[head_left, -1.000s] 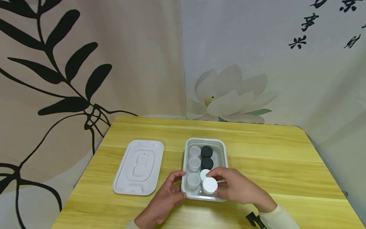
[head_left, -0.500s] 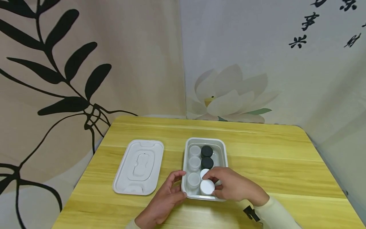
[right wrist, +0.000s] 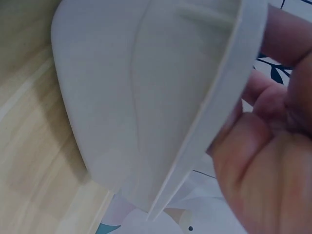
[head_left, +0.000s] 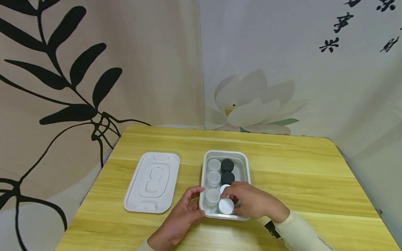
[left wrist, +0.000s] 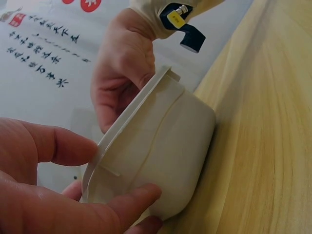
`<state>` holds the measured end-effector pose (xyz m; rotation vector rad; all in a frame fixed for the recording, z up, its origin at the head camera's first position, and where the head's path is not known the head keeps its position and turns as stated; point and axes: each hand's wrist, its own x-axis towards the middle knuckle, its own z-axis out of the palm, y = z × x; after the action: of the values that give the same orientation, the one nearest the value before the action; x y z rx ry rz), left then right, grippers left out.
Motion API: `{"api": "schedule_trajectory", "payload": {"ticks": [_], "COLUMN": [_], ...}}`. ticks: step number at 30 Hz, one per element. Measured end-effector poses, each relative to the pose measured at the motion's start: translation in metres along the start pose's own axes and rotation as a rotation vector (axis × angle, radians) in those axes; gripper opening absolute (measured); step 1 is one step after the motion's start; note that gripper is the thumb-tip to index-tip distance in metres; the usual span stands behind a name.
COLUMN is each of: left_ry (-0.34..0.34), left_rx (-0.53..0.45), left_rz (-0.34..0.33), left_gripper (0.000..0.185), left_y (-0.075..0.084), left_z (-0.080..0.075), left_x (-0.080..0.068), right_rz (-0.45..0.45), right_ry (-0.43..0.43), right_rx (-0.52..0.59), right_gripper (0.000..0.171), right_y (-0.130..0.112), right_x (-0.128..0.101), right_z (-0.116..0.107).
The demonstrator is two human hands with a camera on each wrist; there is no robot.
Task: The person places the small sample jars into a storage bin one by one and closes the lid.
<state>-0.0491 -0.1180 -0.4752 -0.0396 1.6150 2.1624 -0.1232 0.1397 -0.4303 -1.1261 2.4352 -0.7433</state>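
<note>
In the head view a pale plastic box (head_left: 241, 169) stands on the table. It holds translucent jars (head_left: 214, 178) in a left column, and black-capped jars (head_left: 227, 177) plus white-capped ones on the right. My right hand (head_left: 251, 202) reaches over the near right rim and pinches a white-capped jar (head_left: 226, 206) low in the near end. Behind it, another white cap (head_left: 224, 188) is partly hidden by the fingers. My left hand (head_left: 183, 218) rests its fingertips against the box's left side and near corner; the left wrist view shows fingers (left wrist: 73, 148) at the rim and outer wall.
A matching lid (head_left: 152, 183) lies flat on the wooden table (head_left: 292, 164) left of the box. Printed cloth curtains (head_left: 157, 69) hang behind the table's far edge. A dark strap (head_left: 271, 230) hangs by the right sleeve.
My right hand has moved left and lower into the box with the white-capped jar, which now sits nearer the left column. The left hand has stayed at the box's side.
</note>
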Motion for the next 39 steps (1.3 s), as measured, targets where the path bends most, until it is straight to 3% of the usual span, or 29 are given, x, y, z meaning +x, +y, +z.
{"api": "schedule_trajectory", "payload": {"ticks": [19, 26, 32, 39], "left_ry": [0.005, 0.035, 0.158, 0.286], "left_rx": [0.017, 0.054, 0.175, 0.091], "left_rz": [0.005, 0.043, 0.056, 0.055], "left_gripper": [0.072, 0.069, 0.06, 0.053], "left_y": [0.001, 0.002, 0.012, 0.023], "left_z": [0.001, -0.001, -0.011, -0.028], "left_x": [0.0, -0.002, -0.011, -0.026], "right_rz": [0.034, 0.111, 0.074, 0.089], "right_ry": [0.024, 0.116, 0.24, 0.25], "right_rx": [-0.112, -0.102, 0.092, 0.426], "right_gripper": [0.038, 0.029, 0.028, 0.034], "right_y": [-0.005, -0.015, -0.028, -0.052], "right_x": [0.001, -0.004, -0.002, 0.01], "right_z": [0.003, -0.007, -0.002, 0.016]}}
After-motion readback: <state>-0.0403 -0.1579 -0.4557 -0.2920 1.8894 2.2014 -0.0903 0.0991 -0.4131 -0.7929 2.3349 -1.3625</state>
